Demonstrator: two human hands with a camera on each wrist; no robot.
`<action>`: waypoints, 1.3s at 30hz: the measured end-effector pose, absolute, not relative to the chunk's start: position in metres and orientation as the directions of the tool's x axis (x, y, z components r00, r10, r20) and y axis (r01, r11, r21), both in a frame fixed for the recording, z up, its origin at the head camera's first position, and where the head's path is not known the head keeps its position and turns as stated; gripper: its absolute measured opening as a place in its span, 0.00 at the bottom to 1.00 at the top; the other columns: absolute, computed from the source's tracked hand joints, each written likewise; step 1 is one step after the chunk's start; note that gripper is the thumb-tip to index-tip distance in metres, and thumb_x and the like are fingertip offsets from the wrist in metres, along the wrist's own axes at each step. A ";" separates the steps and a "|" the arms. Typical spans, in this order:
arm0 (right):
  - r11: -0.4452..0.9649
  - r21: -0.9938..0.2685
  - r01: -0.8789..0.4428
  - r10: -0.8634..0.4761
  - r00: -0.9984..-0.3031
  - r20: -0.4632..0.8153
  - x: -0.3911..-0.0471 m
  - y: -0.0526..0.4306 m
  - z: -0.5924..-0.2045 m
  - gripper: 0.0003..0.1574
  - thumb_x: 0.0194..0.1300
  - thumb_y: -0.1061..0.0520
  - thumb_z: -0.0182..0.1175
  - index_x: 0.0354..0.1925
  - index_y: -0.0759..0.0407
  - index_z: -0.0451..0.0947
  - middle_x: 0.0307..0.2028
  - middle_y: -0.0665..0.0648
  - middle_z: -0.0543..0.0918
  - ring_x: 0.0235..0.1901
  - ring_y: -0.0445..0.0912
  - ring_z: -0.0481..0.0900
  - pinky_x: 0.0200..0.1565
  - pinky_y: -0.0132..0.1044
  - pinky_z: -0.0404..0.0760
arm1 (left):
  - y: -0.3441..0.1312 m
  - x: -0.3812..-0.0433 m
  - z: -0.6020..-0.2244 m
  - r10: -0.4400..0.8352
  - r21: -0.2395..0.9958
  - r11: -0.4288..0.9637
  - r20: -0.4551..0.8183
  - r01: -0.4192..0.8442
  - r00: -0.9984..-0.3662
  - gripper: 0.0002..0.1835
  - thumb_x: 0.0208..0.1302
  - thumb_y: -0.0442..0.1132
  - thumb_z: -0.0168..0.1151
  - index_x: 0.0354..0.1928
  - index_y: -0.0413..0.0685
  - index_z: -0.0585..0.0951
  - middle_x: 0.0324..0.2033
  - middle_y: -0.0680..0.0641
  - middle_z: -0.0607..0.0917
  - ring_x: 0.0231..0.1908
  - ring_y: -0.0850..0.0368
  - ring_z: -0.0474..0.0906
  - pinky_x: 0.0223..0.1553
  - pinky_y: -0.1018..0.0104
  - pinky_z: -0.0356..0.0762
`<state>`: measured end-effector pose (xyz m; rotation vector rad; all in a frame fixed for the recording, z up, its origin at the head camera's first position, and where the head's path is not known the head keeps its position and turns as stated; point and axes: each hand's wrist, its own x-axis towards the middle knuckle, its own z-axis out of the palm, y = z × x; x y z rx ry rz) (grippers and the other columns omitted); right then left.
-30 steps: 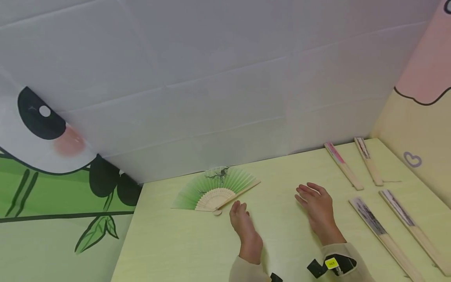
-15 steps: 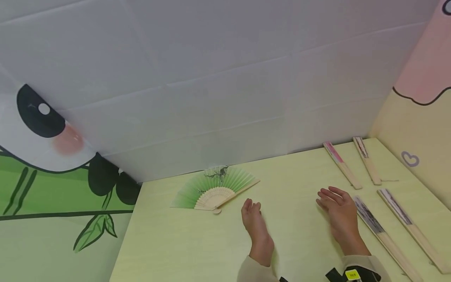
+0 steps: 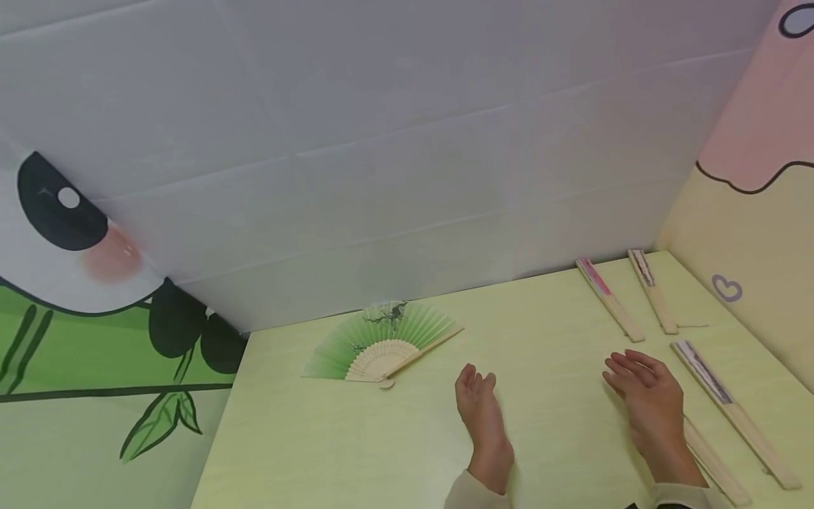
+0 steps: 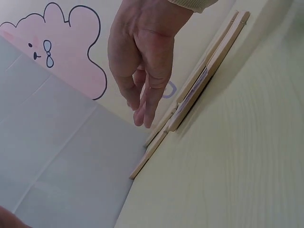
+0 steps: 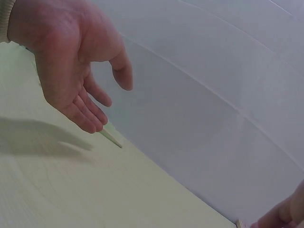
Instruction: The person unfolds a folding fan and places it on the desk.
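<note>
Green fan [image 3: 384, 346] lies spread on the table [image 3: 356, 445], L of ctr, nr back edge. White wall [image 3: 318, 141] w/ crease lines fills most of bkgd, right behind table. Table = pale yellow-green, faint grain. L wall [image 3: 70, 357] has cartoon mural: big dark eye, pink cheek, green band, leaves below. R wall [image 3: 757, 240] is cream w/ pink shape above, wavy black outline btwn.

Green fan's leaf is pleated, w/ dark branch print; bare pale slats meet at pivot on near side, one guard stick slanting up to R.

R hand [image 3: 651, 403] is over table's R part; L hand [image 3: 481, 417] nr mid-table, R of green fan & apart from it. Both released: fingers loosely bent, grip on nothing. R wrist view: L hand raised above table, shadow below, thumb away from fingers.

Four folded fans on R, approx. 2 x 2, all slanting same way. Front R fan [image 3: 731, 410] has dark print on upper half. Front L fan [image 3: 715, 459] is partly hidden by R hand; can't tell if touching. Back L fan [image 3: 609, 300] has pink top, back R fan [image 3: 653, 291] dark print.

Smallest: purple heart [image 3: 727, 288] outline on R wall, thin cord [image 3: 693, 326] by back R fan.
</note>
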<state>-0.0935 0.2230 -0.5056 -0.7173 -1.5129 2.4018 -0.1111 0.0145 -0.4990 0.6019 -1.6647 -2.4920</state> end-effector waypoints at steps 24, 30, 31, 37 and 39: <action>0.268 -0.884 0.382 0.587 -0.793 -0.164 -0.040 0.296 -0.523 0.29 0.69 0.62 0.68 0.65 0.65 0.74 0.41 0.34 0.85 0.31 0.13 0.72 0.33 0.14 0.75 | 0.054 -0.090 -0.500 -0.257 0.916 -0.351 -0.293 -0.193 -0.921 0.29 0.67 0.31 0.63 0.69 0.35 0.70 0.71 0.35 0.71 0.74 0.30 0.63 0.71 0.35 0.68; 0.565 -0.717 0.408 0.474 -0.872 -0.122 -0.031 0.305 -0.531 0.37 0.68 0.57 0.71 0.67 0.75 0.71 0.58 0.80 0.80 0.44 0.58 0.90 0.45 0.47 0.87 | 0.061 -0.085 -0.500 -0.226 0.917 -0.335 -0.303 -0.219 -0.926 0.29 0.66 0.31 0.64 0.69 0.37 0.71 0.70 0.36 0.72 0.73 0.31 0.64 0.70 0.33 0.68; 0.600 -0.694 0.398 0.456 -0.883 -0.113 -0.030 0.306 -0.532 0.36 0.67 0.57 0.71 0.66 0.75 0.72 0.56 0.80 0.81 0.49 0.69 0.86 0.46 0.57 0.85 | 0.063 -0.085 -0.500 -0.226 0.916 -0.335 -0.306 -0.222 -0.925 0.29 0.66 0.31 0.64 0.68 0.38 0.71 0.70 0.37 0.72 0.73 0.32 0.65 0.70 0.34 0.68; 0.701 -0.622 0.349 0.399 -0.915 -0.064 -0.029 0.307 -0.538 0.32 0.62 0.61 0.73 0.60 0.76 0.76 0.48 0.78 0.85 0.45 0.74 0.85 0.38 0.61 0.84 | 0.073 -0.082 -0.502 -0.221 0.917 -0.329 -0.305 -0.224 -0.926 0.27 0.66 0.30 0.65 0.67 0.37 0.73 0.67 0.38 0.76 0.70 0.35 0.69 0.68 0.38 0.72; 0.696 -0.627 0.350 0.397 -0.915 -0.069 -0.029 0.307 -0.538 0.32 0.62 0.62 0.74 0.59 0.77 0.77 0.45 0.76 0.87 0.42 0.71 0.86 0.37 0.59 0.84 | 0.077 -0.080 -0.503 -0.210 0.917 -0.325 -0.307 -0.230 -0.928 0.26 0.66 0.30 0.65 0.66 0.37 0.73 0.66 0.38 0.77 0.69 0.35 0.70 0.68 0.39 0.73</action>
